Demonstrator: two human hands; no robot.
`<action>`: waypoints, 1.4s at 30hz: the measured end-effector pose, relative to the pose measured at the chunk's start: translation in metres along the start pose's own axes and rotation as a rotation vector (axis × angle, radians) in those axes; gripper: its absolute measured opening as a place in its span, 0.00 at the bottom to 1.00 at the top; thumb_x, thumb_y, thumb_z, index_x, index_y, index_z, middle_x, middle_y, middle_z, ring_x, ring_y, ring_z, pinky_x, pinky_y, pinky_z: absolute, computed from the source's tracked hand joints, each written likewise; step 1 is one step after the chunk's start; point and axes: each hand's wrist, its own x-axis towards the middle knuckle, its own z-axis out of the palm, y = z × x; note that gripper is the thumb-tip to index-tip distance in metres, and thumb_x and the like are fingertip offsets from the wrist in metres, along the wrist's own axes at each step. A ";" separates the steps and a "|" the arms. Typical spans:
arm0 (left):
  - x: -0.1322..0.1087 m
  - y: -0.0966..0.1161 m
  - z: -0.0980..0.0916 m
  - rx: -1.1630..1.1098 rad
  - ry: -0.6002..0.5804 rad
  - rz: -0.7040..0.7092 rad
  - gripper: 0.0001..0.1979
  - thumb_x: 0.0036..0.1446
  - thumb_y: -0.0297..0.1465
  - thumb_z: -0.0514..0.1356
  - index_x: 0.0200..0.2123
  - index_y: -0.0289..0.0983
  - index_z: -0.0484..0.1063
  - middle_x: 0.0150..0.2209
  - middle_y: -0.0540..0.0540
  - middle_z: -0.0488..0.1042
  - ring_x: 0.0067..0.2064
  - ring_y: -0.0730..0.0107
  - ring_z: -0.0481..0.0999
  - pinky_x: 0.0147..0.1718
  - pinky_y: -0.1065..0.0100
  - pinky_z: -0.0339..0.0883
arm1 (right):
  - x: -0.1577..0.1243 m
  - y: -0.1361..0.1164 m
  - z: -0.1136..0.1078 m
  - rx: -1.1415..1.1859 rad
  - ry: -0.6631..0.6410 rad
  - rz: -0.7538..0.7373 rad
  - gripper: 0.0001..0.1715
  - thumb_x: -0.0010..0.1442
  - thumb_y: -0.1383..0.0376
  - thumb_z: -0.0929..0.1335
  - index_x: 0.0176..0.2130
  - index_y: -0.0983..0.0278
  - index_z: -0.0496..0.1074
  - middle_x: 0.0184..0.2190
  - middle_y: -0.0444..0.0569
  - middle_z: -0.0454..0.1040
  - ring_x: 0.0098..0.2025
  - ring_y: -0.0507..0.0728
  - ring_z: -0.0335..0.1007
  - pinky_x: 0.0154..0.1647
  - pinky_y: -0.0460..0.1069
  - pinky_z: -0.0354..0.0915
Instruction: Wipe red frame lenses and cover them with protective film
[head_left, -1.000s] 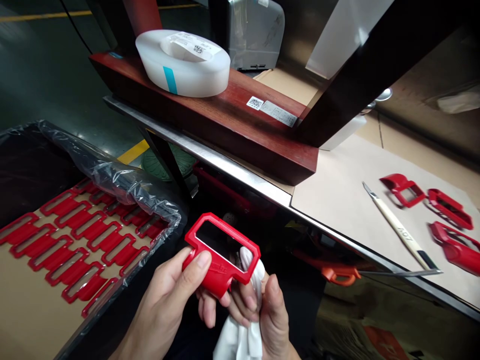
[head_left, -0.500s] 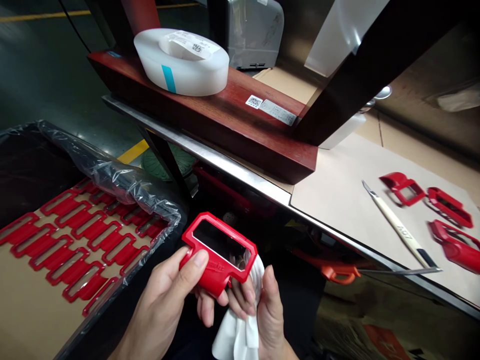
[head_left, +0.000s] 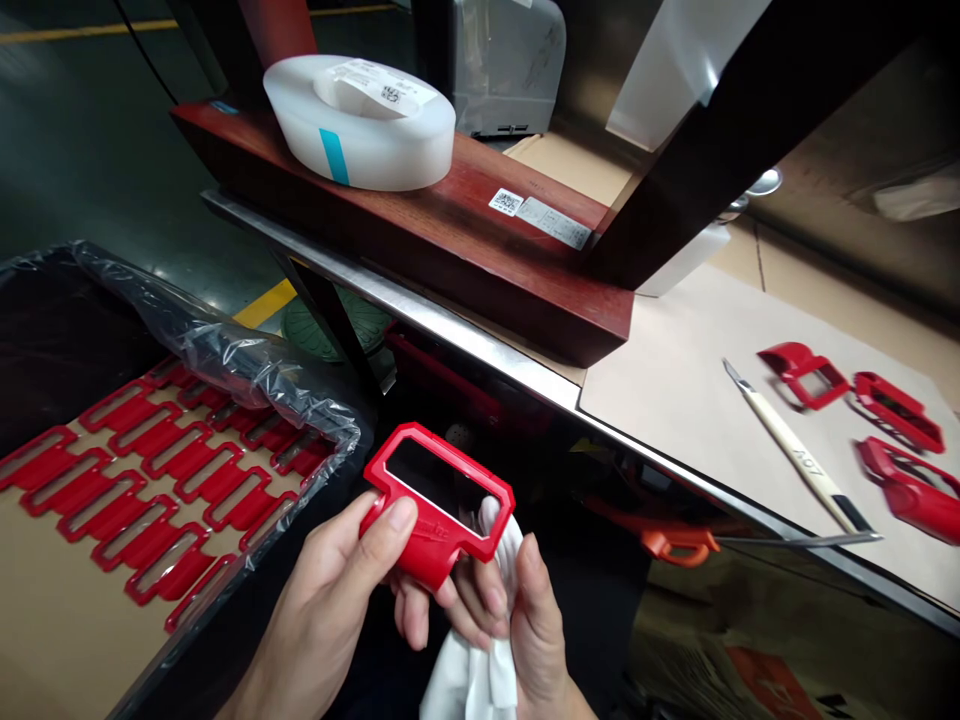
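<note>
My left hand (head_left: 337, 590) grips a red plastic frame part (head_left: 435, 500) with a rectangular opening, thumb pressed on its lower left edge. My right hand (head_left: 525, 630) is closed round a white cloth (head_left: 480, 670), which it holds against the part's right underside. Both hands are low in the middle of the view, below the table's metal edge. Left of them lies a box (head_left: 225, 350) lined with clear plastic film, where several identical red parts (head_left: 135, 480) lie in rows on cardboard.
On the table's paper sheet (head_left: 675, 390) at right lie a craft knife (head_left: 795, 455) and three red parts (head_left: 892, 430). Orange-handled scissors (head_left: 675, 545) sit under the table edge. A dark red wooden shelf (head_left: 450, 240) carries a large white tape roll (head_left: 360, 120).
The hands and the red part have shifted slightly left and down. The cloth in my right hand has moved a little against the part's right side.
</note>
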 end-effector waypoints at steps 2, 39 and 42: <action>-0.001 0.000 0.000 0.000 -0.002 -0.010 0.18 0.59 0.43 0.56 0.24 0.36 0.73 0.19 0.49 0.75 0.20 0.73 0.69 0.22 0.72 0.65 | 0.001 0.000 0.002 0.039 -0.037 0.044 0.23 0.59 0.52 0.69 0.22 0.66 0.68 0.12 0.34 0.51 0.13 0.42 0.38 0.12 0.38 0.41; 0.002 -0.006 0.004 -0.003 -0.053 0.012 0.18 0.61 0.43 0.54 0.25 0.38 0.72 0.14 0.52 0.70 0.20 0.70 0.71 0.24 0.71 0.66 | 0.002 0.000 -0.006 0.092 -0.001 0.226 0.33 0.57 0.45 0.66 0.15 0.66 0.62 0.08 0.36 0.51 0.10 0.42 0.39 0.11 0.39 0.35; 0.003 -0.006 0.004 -0.017 -0.051 0.013 0.18 0.61 0.42 0.54 0.25 0.38 0.72 0.15 0.52 0.71 0.20 0.70 0.71 0.24 0.70 0.67 | 0.001 0.001 -0.008 0.073 0.004 0.218 0.33 0.58 0.46 0.65 0.15 0.66 0.63 0.08 0.36 0.50 0.10 0.43 0.39 0.10 0.39 0.36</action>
